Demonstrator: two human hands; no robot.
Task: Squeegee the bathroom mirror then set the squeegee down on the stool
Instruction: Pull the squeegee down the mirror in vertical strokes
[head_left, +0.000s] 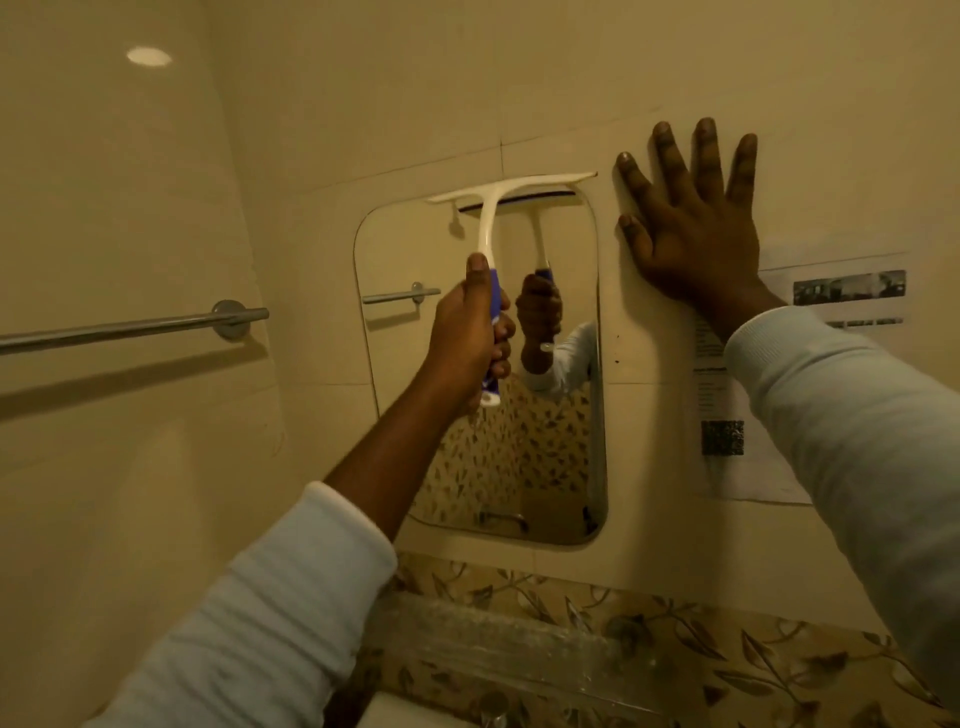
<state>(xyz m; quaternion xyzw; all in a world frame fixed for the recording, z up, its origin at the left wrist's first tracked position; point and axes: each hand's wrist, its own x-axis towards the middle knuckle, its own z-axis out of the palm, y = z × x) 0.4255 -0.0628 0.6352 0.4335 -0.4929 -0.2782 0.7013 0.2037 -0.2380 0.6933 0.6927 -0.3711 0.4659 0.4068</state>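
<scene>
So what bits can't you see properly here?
Stool: nowhere in the head view, outside the frame.
Printed sheet: head view, words too blurred to read, and the right sleeve covers part.
Squeegee handle: head view, its middle is hidden inside the left hand.

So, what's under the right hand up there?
The right hand lies flat, fingers spread, on plain wall tile beside the mirror. A printed sheet starts just below the wrist; whether the palm's heel covers its corner cannot be seen, as hand and sleeve hide it.
</scene>
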